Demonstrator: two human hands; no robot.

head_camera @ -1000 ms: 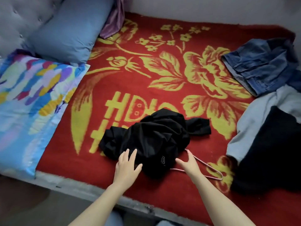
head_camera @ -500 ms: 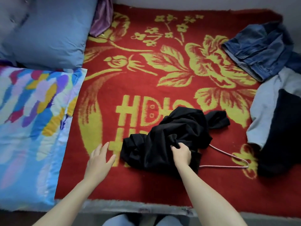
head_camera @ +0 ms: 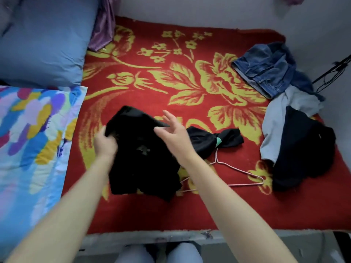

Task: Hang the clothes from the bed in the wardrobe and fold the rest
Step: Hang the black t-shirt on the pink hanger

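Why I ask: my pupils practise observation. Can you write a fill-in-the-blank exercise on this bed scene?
1. The left hand grips a ____ garment.
2. The right hand is ____, fingers spread.
3. The pink hanger lies on the ____-and-yellow blanket.
4. The jeans lie in the bed's far ____ corner.
Missing: black; open; red; right.

Left hand (head_camera: 105,144) curled gripping, right hand (head_camera: 175,134) splayed

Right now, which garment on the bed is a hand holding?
The black garment by the front edge: the left hand grips it. The jeans, the pale blue garment and the dark garment lie at the right, untouched.
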